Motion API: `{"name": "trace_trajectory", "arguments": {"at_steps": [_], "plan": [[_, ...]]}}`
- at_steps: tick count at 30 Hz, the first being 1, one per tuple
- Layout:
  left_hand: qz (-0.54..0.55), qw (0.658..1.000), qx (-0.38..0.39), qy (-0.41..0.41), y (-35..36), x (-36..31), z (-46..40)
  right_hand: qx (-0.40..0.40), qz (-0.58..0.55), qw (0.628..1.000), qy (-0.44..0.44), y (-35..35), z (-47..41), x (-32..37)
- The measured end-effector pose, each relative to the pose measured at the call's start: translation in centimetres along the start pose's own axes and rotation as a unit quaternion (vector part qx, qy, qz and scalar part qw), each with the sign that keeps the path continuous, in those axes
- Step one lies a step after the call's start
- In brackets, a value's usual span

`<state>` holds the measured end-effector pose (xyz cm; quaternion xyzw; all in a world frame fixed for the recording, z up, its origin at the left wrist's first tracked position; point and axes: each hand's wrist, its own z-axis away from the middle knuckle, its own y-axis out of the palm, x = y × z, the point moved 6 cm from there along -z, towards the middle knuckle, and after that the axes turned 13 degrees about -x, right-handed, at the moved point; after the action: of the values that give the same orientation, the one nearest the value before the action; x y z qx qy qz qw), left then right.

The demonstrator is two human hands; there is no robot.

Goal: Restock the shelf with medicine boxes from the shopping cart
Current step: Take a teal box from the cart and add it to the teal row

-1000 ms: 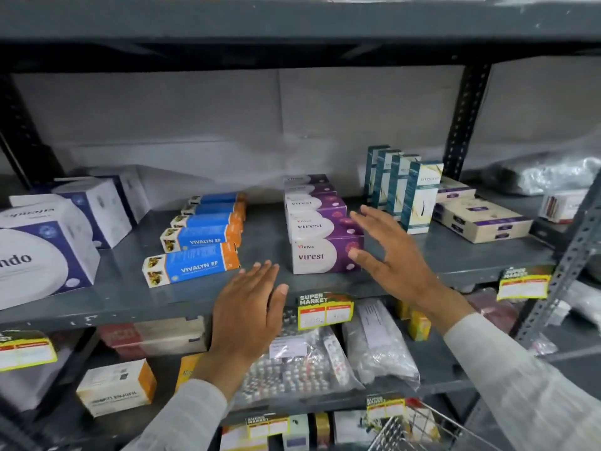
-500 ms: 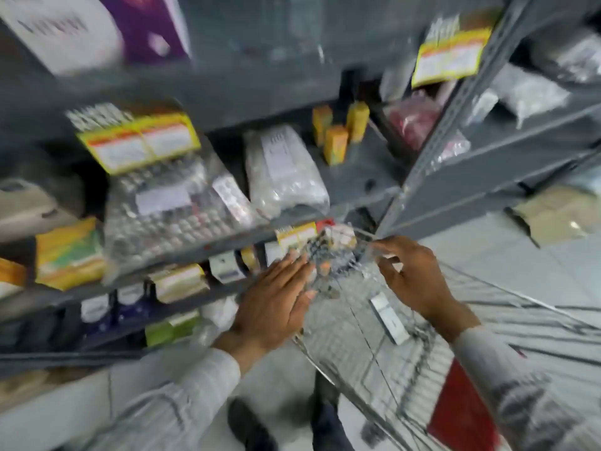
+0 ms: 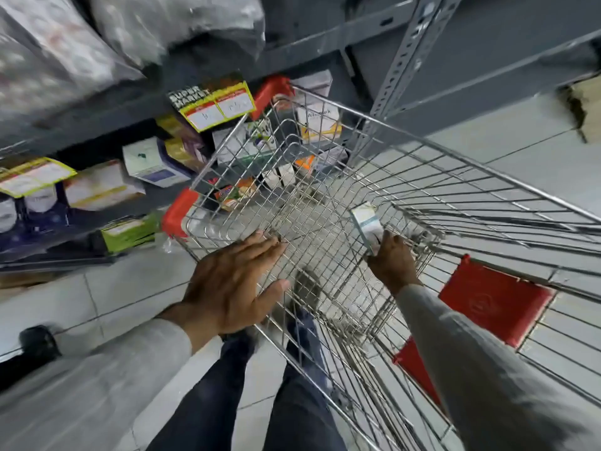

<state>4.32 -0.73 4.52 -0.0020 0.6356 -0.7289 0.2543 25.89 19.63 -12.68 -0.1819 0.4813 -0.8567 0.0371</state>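
Note:
A wire shopping cart [image 3: 455, 164] with red corner guards stands against the grey shelf [image 3: 107, 109]. My right hand [image 3: 392, 260] reaches down inside the cart and grips a small white and teal medicine box [image 3: 366, 221] by its near end. My left hand [image 3: 234, 283] lies flat and open on the cart's near left rim, fingers spread, holding nothing. Apart from that box the cart's basket looks bare down to its wire floor.
Low shelf levels to the left hold assorted boxes [image 3: 153, 161] and yellow price tags [image 3: 216, 104]. Plastic bags of medicine [image 3: 58, 50] sit on the shelf above. A perforated upright post [image 3: 400, 60] rises behind the cart. Grey floor tiles and my legs [image 3: 260, 385] are below.
My view has dropped from the shelf to the cart. My right hand went down into the basket and closed on the small box; my left hand settled on the cart's rim.

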Motion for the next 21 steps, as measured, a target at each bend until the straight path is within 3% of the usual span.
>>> {"name": "trace_trajectory", "arguments": {"at_steps": [7,12,17,21], "plan": [[0.005,1.0,-0.016,0.005,-0.3,-0.1,-0.2,-0.074,0.02,0.997,0.01,2.9,-1.9,-0.7],[0.0,1.0,0.005,-0.013,0.0,0.1,-0.1,-0.05,0.038,0.998,-0.014,1.6,-0.1,1.3],[0.04,0.998,0.038,-0.043,-0.2,-0.2,0.1,-0.098,-0.045,0.99,-0.087,-3.9,5.2,7.1],[0.095,0.992,-0.06,-0.052,-5.5,-1.2,0.2,-0.166,-0.094,0.976,-0.1,-11.7,9.9,12.5]]}}
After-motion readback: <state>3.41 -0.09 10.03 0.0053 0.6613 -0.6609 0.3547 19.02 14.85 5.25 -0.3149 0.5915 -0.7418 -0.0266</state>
